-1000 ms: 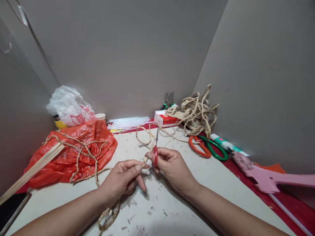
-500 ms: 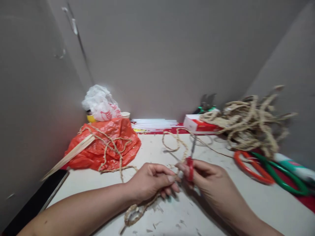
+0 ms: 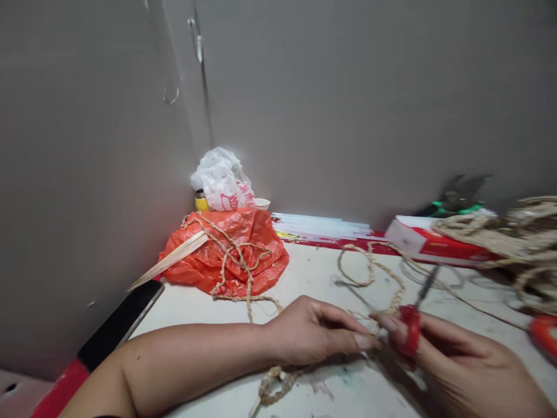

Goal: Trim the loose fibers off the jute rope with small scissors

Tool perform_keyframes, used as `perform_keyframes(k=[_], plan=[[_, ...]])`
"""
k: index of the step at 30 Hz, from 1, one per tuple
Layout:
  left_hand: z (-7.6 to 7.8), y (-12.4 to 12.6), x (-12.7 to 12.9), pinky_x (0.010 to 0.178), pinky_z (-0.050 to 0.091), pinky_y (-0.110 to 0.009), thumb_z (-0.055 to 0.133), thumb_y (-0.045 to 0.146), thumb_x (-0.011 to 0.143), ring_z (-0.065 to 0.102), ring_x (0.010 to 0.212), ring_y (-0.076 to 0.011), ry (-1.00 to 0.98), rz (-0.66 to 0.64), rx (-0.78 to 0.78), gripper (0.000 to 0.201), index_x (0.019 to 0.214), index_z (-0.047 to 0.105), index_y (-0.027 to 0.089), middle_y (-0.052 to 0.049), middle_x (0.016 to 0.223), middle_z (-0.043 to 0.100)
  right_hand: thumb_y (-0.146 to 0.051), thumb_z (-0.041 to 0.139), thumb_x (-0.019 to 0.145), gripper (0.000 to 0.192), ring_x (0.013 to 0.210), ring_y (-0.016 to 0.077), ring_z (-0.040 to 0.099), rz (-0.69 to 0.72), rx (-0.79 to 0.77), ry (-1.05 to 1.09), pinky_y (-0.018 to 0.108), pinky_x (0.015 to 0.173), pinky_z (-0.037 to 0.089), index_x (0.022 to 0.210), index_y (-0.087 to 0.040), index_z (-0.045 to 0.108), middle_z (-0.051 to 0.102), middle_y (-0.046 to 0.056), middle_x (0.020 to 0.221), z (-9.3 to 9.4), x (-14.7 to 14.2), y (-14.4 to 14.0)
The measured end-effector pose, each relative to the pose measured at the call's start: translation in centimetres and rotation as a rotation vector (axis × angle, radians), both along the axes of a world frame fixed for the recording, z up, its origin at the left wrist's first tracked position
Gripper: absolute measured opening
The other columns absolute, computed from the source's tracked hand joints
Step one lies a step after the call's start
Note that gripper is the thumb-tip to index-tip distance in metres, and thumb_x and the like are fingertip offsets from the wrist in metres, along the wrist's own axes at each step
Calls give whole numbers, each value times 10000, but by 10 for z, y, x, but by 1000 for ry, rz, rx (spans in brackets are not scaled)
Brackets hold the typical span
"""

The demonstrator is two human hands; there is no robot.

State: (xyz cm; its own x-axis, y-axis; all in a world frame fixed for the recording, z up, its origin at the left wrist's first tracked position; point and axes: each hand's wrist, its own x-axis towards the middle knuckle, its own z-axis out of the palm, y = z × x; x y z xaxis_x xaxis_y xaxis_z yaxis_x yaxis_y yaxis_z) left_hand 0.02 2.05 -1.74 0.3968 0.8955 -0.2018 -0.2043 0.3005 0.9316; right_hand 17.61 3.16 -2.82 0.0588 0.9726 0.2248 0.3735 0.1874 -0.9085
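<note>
My left hand (image 3: 324,331) pinches a braided straw cord with thumb and fingers close together, just left of my right hand. The cord (image 3: 394,284) runs up from the fingers and curls into a loop on the table. Below my left wrist lies a knotted loop of braid (image 3: 274,386) with a pale loose end. My right hand (image 3: 470,360) is closed around a red-handled tool (image 3: 409,337) whose slim grey metal end points up and away; its exact kind is blurred. The right fingertips come near the cord, but whether they touch it is unclear.
An orange plastic bag (image 3: 235,255) with straw braid and a flat pale strip lies at left, beside a black flat object (image 3: 117,322). Behind are a white bag (image 3: 224,180), clear sticks (image 3: 322,225), a red-white box (image 3: 444,241), pliers (image 3: 461,194) and heaped rope (image 3: 535,232).
The view has swung left, so everything sits further right in the picture, and the rope heap is partly cut off. Both hands stay together at the cord, still holding it and the red-handled tool.
</note>
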Motion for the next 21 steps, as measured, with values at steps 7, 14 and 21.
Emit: perform_keyframes(k=[7, 14, 21], plan=[[10, 0, -1, 717, 432, -264, 758, 341, 632, 591, 628, -112, -70, -85, -18, 274, 780, 699, 118, -57, 703, 693, -453, 630, 676, 318, 477, 106, 419, 153, -99, 200, 220, 459, 359, 558, -160, 594, 522, -3, 498, 28, -11, -6], [16, -1, 0, 568, 421, -234, 715, 336, 694, 588, 529, -108, -19, -121, -74, 268, 777, 619, 99, -75, 656, 671, -446, 667, 670, 339, 423, 78, 337, 170, -167, 306, 218, 420, 268, 547, -169, 515, 416, -50, 430, 20, -9, -3], [16, -2, 1, 526, 376, -187, 704, 333, 698, 559, 516, -77, 19, -121, -36, 263, 781, 646, 91, -66, 641, 658, -410, 650, 679, 290, 459, 90, 363, 206, -132, 249, 223, 449, 290, 562, -160, 565, 452, -35, 460, 20, -8, -1]])
